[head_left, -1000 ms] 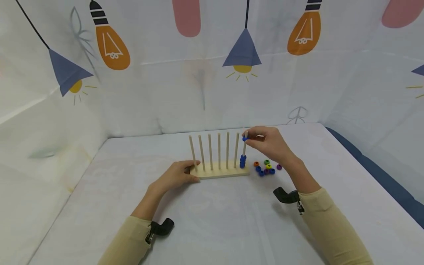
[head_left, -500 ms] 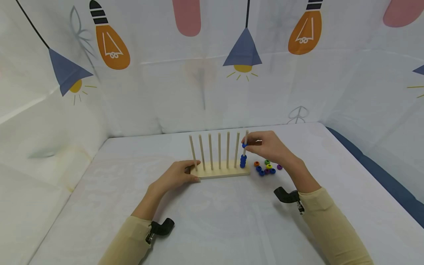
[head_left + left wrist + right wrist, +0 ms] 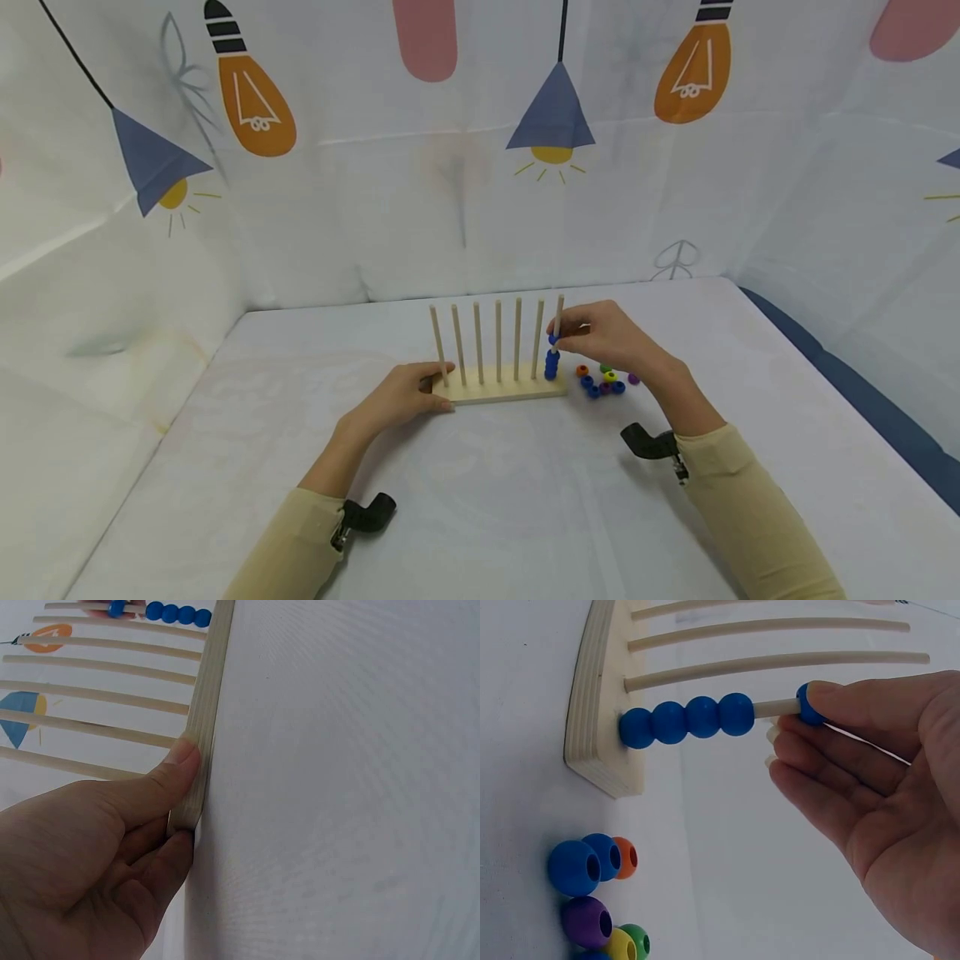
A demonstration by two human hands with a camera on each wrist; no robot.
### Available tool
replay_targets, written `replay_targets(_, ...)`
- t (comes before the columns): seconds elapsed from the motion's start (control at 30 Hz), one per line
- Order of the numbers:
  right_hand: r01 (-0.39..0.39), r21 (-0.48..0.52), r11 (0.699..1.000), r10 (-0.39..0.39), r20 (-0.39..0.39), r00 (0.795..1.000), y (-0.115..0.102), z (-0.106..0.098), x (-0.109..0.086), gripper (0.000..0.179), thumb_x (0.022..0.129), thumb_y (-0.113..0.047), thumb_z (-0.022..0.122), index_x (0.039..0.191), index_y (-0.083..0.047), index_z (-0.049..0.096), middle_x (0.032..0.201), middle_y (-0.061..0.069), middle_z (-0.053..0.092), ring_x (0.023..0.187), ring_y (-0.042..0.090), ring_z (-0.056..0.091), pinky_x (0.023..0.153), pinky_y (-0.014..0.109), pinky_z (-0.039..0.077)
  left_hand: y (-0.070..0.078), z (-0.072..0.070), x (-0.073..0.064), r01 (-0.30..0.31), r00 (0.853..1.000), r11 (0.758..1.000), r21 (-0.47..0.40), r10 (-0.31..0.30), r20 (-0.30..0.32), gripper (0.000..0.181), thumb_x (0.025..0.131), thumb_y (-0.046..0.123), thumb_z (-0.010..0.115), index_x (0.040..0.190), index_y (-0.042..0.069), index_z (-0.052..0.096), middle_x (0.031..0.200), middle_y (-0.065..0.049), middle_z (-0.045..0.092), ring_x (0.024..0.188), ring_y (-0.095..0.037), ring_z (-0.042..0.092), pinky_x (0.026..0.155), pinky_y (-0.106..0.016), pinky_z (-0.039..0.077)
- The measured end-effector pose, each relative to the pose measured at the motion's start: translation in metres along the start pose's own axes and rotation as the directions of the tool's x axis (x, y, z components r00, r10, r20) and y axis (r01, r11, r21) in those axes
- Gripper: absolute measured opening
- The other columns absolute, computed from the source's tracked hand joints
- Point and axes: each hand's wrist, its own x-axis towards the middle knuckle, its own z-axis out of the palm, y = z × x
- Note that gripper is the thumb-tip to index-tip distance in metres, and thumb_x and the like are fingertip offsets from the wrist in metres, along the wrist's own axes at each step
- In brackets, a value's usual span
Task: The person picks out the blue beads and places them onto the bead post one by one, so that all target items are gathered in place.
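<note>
A wooden peg rack with a row of upright pegs stands on the white table. My left hand grips its left end, thumb on the front of the base in the left wrist view. On the rightmost peg, a stack of several blue beads sits at the base. Above that stack my right hand pinches another blue bead, threaded on the same peg, with a short stretch of bare wood between. The other pegs carry no beads.
Loose beads lie on the table just right of the rack: an orange bead, a yellow bead, a purple bead, a green bead and several blue ones. A white patterned sheet hangs behind the table.
My right hand has slid the pinched blue bead down the rightmost peg, from near its top to close above the stack. The left hand has stayed on the rack.
</note>
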Motion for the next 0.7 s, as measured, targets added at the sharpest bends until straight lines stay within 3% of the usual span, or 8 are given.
replay_targets(0.17,-0.009,0.004,1.0,0.009,0.02,1.0,0.0033,0.0012,0.0008,0.017,0.091,-0.01,0.07,0.107,-0.013,0.074,0.102,0.005,0.075,0.098,0.021,0.071,0.089,0.042,0.058,0.0002,0.0002,0.0003,0.003,1.0,1.0,0.009,-0.003,-0.001,0.066,0.083,0.029,0.081,0.143,0.016,0.055,0.149,-0.003,0.053,0.141,-0.023,0.046,0.112,-0.043,0.042)
replay_targets(0.7,-0.034,0.032,0.999,0.032,0.059,0.998,0.0074,0.0045,0.0018,0.015,0.09,-0.008,0.071,0.104,-0.008,0.076,0.11,0.008,0.074,0.098,0.022,0.07,0.082,0.037,0.059,0.0016,0.0001,0.0,0.003,1.0,1.0,0.007,-0.003,-0.001,0.066,0.083,0.029,0.081,0.143,0.016,0.056,0.149,-0.005,0.053,0.141,-0.023,0.046,0.112,-0.044,0.042)
